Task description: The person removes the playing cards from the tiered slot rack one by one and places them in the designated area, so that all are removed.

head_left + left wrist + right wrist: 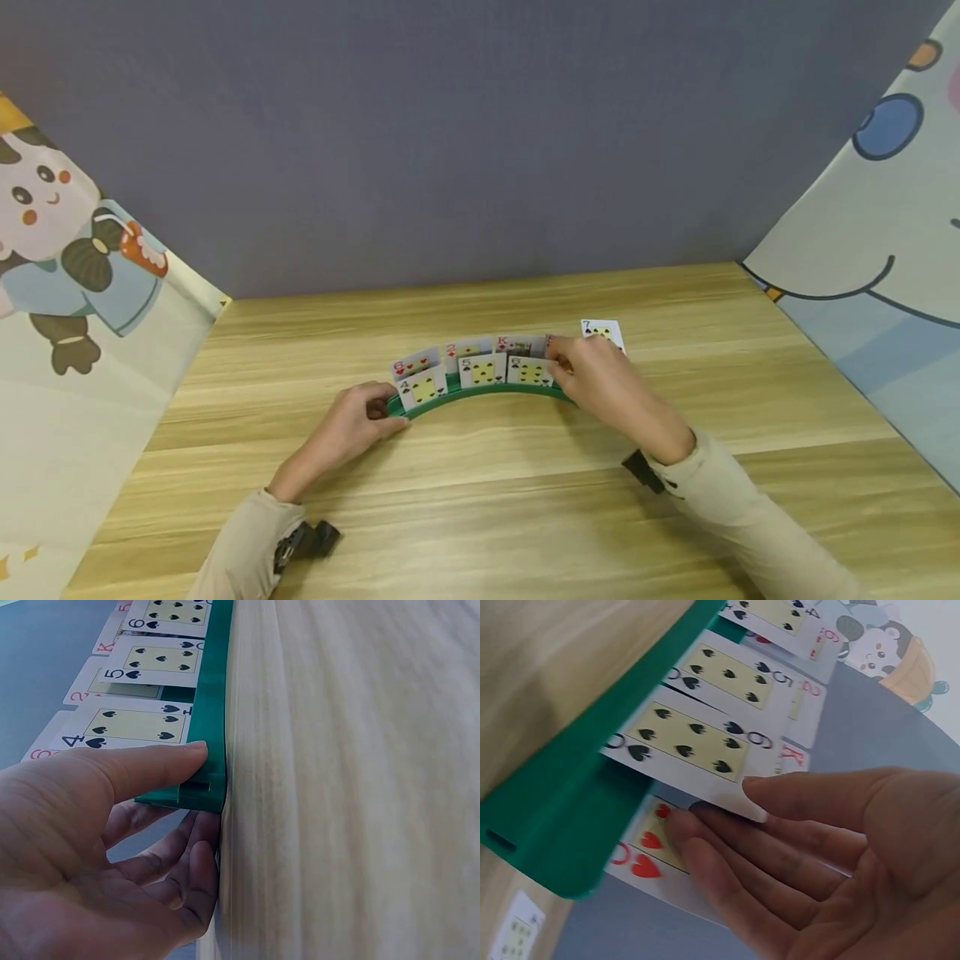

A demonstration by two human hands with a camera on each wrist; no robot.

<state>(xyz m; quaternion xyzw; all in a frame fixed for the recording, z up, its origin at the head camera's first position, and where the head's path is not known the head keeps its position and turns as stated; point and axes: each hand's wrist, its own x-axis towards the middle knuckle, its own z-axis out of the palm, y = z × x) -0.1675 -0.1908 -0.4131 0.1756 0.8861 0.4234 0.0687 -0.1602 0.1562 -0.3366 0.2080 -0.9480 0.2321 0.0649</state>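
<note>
A curved green card holder (491, 390) stands on the table with playing cards upright in two rows. My left hand (354, 421) grips its left end, thumb on the front wall and fingers behind. In front stand the four of spades (127, 726), the five of spades (483, 372) and the six of spades (694, 739). My right hand (600, 379) pinches the six's edge, thumb on its face and fingers behind it. Behind are a red six (417, 364), a red two (465, 346), a red king (514, 344) and a hearts card (646, 859), partly covered by my fingers.
A seven of spades (602, 328) lies face up on the wooden table (450, 508), just beyond my right hand. A grey panel (480, 150) rises at the table's back edge, with cartoon-printed panels (67, 275) on both sides.
</note>
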